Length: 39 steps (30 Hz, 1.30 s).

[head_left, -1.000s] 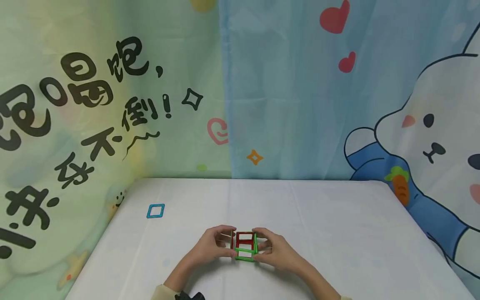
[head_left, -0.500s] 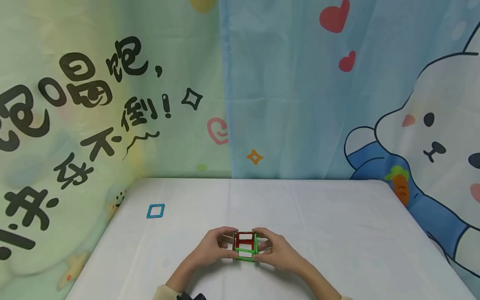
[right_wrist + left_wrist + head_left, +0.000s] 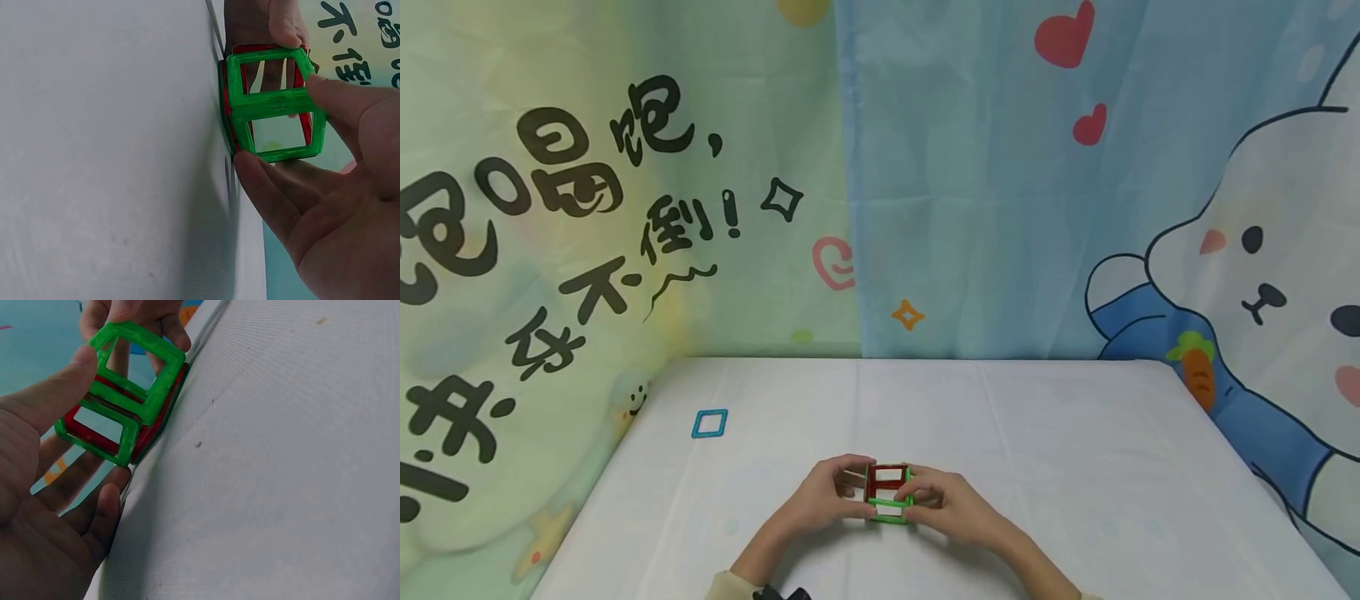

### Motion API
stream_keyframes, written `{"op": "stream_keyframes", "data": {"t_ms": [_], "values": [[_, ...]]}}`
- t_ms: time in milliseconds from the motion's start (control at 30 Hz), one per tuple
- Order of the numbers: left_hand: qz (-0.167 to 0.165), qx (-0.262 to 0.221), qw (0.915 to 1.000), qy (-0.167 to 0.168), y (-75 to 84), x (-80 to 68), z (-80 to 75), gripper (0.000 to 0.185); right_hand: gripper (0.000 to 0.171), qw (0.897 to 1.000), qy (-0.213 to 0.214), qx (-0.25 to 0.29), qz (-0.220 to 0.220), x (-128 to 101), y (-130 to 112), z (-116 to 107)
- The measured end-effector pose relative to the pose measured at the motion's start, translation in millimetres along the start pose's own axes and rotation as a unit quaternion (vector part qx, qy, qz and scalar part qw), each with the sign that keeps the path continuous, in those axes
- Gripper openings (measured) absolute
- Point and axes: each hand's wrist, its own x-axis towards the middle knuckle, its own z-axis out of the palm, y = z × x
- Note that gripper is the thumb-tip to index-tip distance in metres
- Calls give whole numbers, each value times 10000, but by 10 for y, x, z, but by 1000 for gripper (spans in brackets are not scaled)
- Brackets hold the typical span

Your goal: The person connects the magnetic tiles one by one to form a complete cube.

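Observation:
A small box of magnetic tiles (image 3: 891,519), built from red and green square frames, stands at the front middle of the white table in the head view. My left hand (image 3: 823,498) grips its left side, thumb toward the near green frame and fingers behind. From the other side my right hand (image 3: 958,508) holds it, thumb low at the near corner and a finger over the upper right green edge. Up close in the left wrist view, two green frames (image 3: 140,334) meet at a shared edge with red ones behind. In the right wrist view, the right fingertips (image 3: 247,164) touch a lower green corner.
A single blue square frame (image 3: 707,435) lies flat at the back left of the white table (image 3: 1060,467). Behind the table hangs a printed curtain (image 3: 955,208) with lettering, hearts and a cartoon animal. A black strap piece (image 3: 782,593) shows by the left sleeve.
The left hand has pressed the red left side inward against the box. Most recently, a right-hand finger has moved over the upper right edge. The blue frame stays put.

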Motion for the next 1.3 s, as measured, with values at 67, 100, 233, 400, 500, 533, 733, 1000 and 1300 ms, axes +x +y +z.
{"op": "stream_keyframes", "data": {"t_ms": [67,100,233,400,500,533,733,1000,1300], "values": [[-1,-2,10000,-12,3,-4,-3,57,14,10000,-5,-44,-51,0,-7,1],[-3,-6,10000,-19,4,-6,-2,58,14,10000,-8,-36,-66,0,-12,0],[3,17,10000,-48,12,-8,-5,59,14,10000,-33,24,-69,-1,-19,3],[-22,43,10000,-32,2,-8,-3,61,31,9999,-76,61,97,5,-10,7],[-19,139,9999,-3,-9,-14,4,62,58,9993,-108,183,299,14,0,2],[-17,180,9998,6,-7,-16,6,62,65,9991,-112,219,353,17,4,0],[-17,323,9995,-40,1,-26,1,64,73,9984,-5,125,555,18,25,-11],[-39,465,9989,76,25,-54,-192,64,72,9974,172,147,683,42,32,1],[-48,748,9924,978,-89,-192,-749,41,70,9960,221,558,659,39,44,19]]}}
